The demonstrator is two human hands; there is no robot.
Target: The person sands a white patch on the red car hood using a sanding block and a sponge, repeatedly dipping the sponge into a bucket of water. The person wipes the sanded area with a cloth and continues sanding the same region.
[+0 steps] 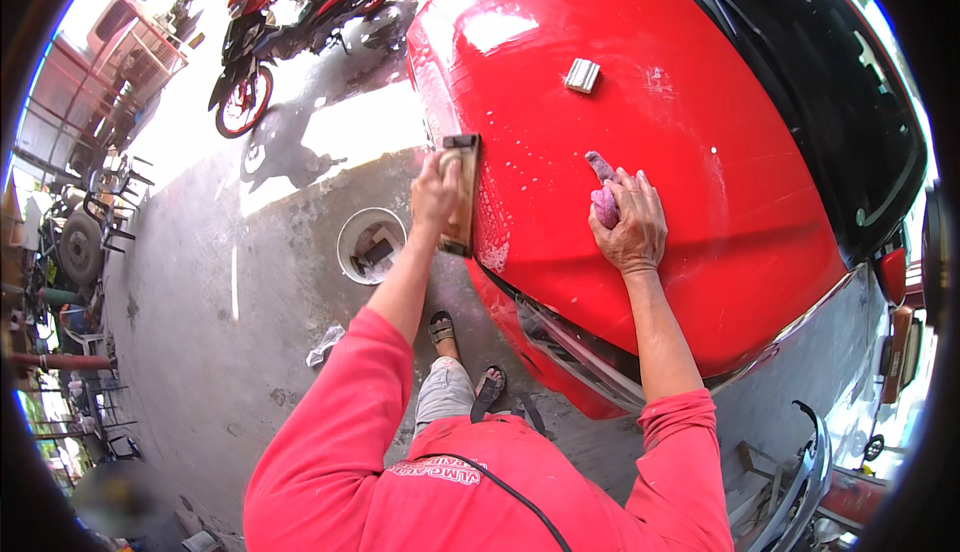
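Bucket (349,235) on floor holds dark block, apart from hands.

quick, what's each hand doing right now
left hand: closed on a sanding block at the edge of the red hood
right hand: pressing a pink rag on the hood

1. The glossy red car hood (680,152) lies broadly open between the hands.
2. A small grey rectangular block (582,75) rests on it, farther up.
3. On the concrete floor (200,332) left, a round white bucket (370,245) stands just beside the hood's edge.
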